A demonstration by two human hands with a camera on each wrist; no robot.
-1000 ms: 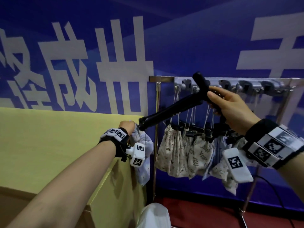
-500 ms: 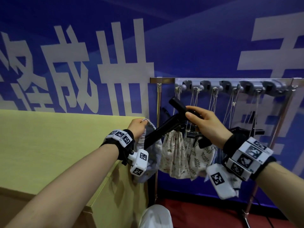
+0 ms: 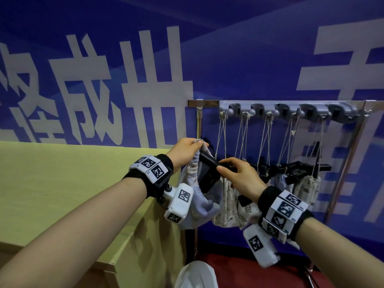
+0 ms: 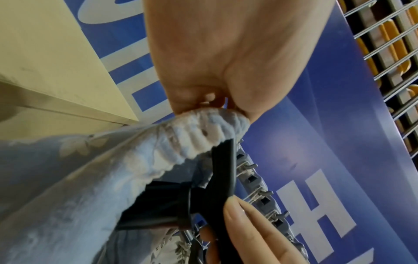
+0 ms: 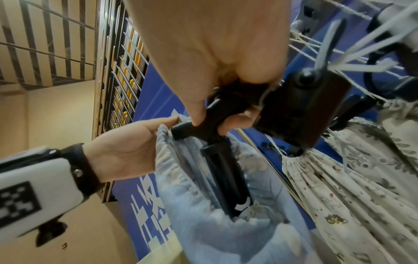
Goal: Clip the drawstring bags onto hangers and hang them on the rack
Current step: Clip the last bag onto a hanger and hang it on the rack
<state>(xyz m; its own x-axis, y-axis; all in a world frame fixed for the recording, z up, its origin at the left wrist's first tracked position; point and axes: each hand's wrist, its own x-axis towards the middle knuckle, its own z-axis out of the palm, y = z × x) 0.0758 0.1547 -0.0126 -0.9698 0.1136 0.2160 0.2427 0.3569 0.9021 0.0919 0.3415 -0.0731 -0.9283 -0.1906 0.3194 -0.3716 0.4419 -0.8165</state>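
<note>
blue banner wall (image 3: 249, 59); left hand (image 3: 184, 151) pinches bag (image 3: 199, 206), right hand (image 3: 241, 177) grips hanger (image 3: 209, 163).

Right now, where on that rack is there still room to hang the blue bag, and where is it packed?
Free: the bare rail end left of the grey hook strip, above the blue bag. The yellow tabletop is also bare. Crowded: under the strip, where strings, black hangers and patterned bags bunch beside the right hand.
</note>
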